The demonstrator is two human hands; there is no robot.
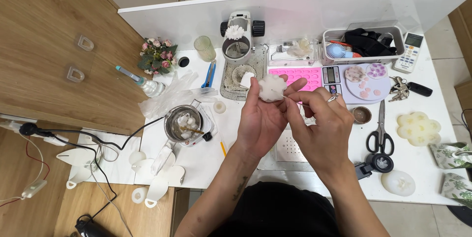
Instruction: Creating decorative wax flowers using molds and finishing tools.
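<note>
Head view of a craft bench. The left hand point(260, 119) is cradling a white flower-shaped wax piece point(272, 87) above the white table point(314, 178), its fingertips closed around the piece's lower edge so that the petals are facing upward. The right hand point(322, 129) is pinching a thin wick or pin point(295, 100) between thumb and forefinger and is meeting the flower's right flank; whether the tip is already entering the wax cannot be told. To do this well, the supporting hand is probably best kept light, since the petals look fragile, while the pinching hand is guiding the thin piece straight toward the centre rather than at a slant. Lying around the hands are a small metal melting pot point(184, 123) on its heater to the left, a pink silicone mould point(301, 76) just behind the flower, black scissors point(379, 136) to the right, a pale flower-shaped slab point(418, 129) beyond them, and a small bouquet of pink roses point(158, 55) at the rear left.
</note>
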